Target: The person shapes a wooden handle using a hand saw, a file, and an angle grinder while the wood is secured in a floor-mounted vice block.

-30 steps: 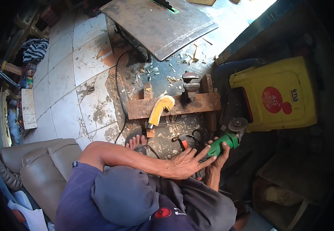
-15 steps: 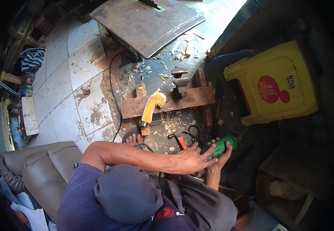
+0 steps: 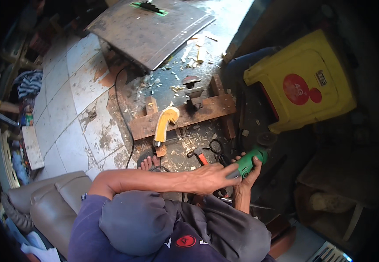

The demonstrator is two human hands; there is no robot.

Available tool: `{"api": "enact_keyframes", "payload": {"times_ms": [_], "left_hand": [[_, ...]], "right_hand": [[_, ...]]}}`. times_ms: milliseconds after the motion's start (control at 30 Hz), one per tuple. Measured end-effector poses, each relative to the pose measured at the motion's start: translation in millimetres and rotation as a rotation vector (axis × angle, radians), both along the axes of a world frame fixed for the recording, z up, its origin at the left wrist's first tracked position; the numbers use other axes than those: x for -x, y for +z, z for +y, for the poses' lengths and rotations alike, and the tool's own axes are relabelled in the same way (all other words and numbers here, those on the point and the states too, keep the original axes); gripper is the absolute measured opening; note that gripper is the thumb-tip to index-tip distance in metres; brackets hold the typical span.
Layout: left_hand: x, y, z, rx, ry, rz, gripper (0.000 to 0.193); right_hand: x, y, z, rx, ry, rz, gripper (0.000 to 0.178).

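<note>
A green angle grinder (image 3: 251, 161) with a round disc at its far right end is held above the floor in both hands. My right hand (image 3: 251, 175) is wrapped round its green body from the right. At its dark rear end, my left hand (image 3: 213, 178) is closed on the grinder. Just beyond my left hand lies a hammer (image 3: 202, 159) with an orange handle, beside a loop of black cable (image 3: 217, 147). Farther off, a curved yellow piece (image 3: 166, 121) with a metal-capped lower end leans on a low wooden frame (image 3: 143, 126).
A dark metal vise (image 3: 194, 96) stands on the wooden frame. Behind it is a metal saw table (image 3: 146, 32) with a blade. A yellow plastic stool (image 3: 303, 83) lies tipped at the right. Wood chips (image 3: 194, 146) litter the floor. A brown padded seat (image 3: 54, 196) is at the left.
My left hand's fingers, stretched over the grinder before, now close round its rear end. The whole view has shifted slightly. My right hand keeps its hold.
</note>
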State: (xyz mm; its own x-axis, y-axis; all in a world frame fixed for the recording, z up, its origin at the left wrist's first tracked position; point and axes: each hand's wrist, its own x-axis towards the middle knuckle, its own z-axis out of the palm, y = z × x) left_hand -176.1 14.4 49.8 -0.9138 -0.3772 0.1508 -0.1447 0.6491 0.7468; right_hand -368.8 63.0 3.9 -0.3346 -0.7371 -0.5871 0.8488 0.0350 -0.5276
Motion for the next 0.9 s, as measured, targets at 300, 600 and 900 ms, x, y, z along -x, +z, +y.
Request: {"api": "enact_keyframes", "payload": {"times_ms": [300, 600, 900], "left_hand": [[-7, -14, 6, -0.463, 0.298, -0.112, 0.064], [-95, -24, -63, 0.135, 1.040, -0.243, 0.061], [-162, -53, -75, -0.798, 1.095, -0.128, 0.070]], "right_hand": [[-14, 6, -3, 0.001, 0.175, 0.135, 0.042], [69, -71, 20, -0.407, 0.306, 0.546, 0.049], [103, -83, 22, -0.341, 0.377, 0.730, 0.082]]}}
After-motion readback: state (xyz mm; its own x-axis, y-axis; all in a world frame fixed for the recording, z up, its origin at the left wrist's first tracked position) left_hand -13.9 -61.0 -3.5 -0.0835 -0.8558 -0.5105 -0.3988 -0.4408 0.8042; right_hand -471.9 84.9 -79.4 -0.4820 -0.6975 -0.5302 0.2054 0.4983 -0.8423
